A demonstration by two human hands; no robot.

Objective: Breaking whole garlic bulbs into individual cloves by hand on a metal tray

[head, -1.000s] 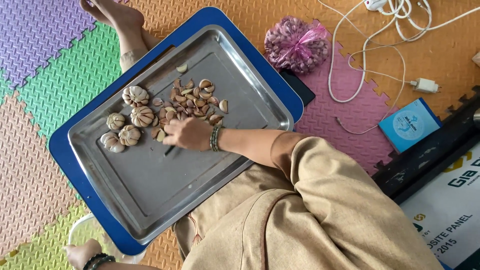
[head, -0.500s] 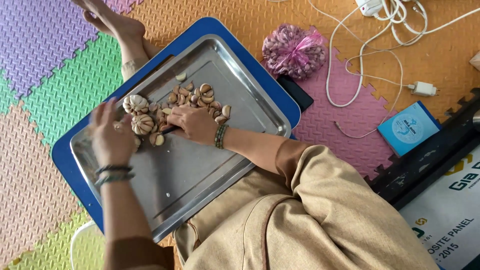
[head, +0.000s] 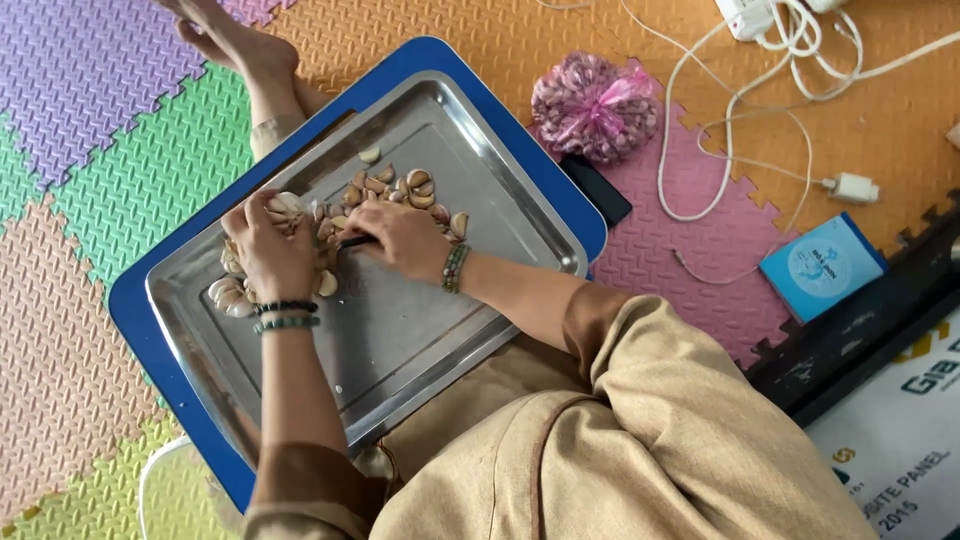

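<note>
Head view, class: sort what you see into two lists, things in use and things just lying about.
In use:
left hand on a whole garlic bulb
right hand with a thin dark tool
loose garlic cloves
shiny metal tray

Lying about:
pink net bag of garlic
white cables
small blue box

Clothing: loose tan garment, long sleeves pushed up | left hand [head: 262, 250]: two beaded wrist bands (one dark, one greenish) | right hand [head: 400, 240]: one multicoloured beaded bracelet | feet: bare

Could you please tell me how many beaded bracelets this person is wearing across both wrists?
3: two dark beaded bracelets stacked on the left wrist, and one multicoloured beaded bracelet on the right wrist. More could be hidden under the tan sleeves.
</note>
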